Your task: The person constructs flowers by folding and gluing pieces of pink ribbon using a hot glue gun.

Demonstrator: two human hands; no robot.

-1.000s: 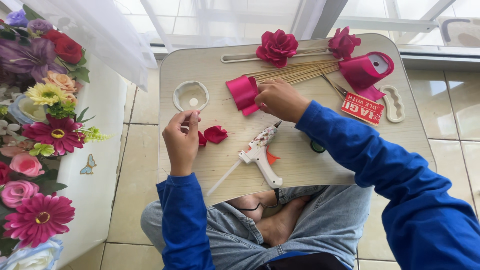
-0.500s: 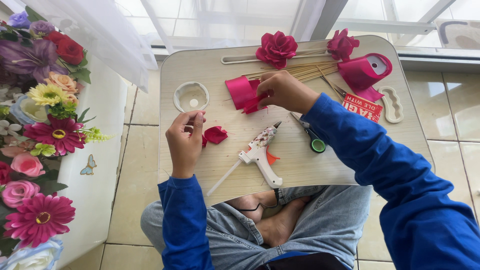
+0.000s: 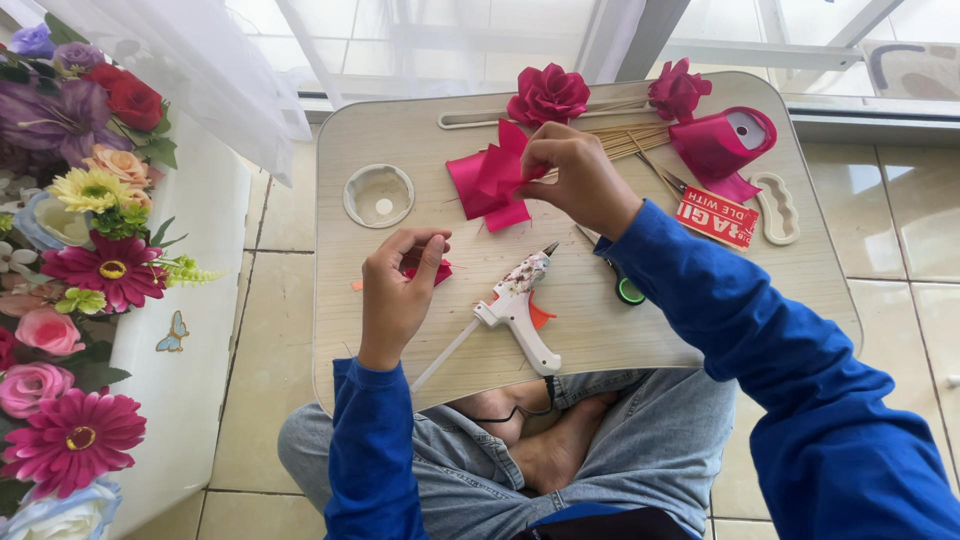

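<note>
Pink ribbon pieces lie fanned on the pale wooden bench, and the right hand pinches their edge at its 9 o'clock side, thumb and fingers closed on the satin. The stack sits just left of that hand, touching the fingertips, near the bench's 12 o'clock region. The left hand hovers lower, at about 7 o'clock from the ribbon pieces and well apart from them; its thumb and forefinger are closed narrowly on a small petal of the same pink, which peeks out at the hand's 2 o'clock.

A glue gun lies on the bench just right of the left hand, at its 3 o'clock, nozzle pointing up toward the right hand, with an orange trigger showing beside it. Scissors with a green handle lie under the right forearm. A round white cup holder sits at 11 o'clock from the left hand. Along the far edge are two finished roses, a bundle of wooden skewers, and a ribbon roll at the right hand's 2 o'clock. A red label lies below the roll. Artificial flowers crowd the left side beyond the bench.
</note>
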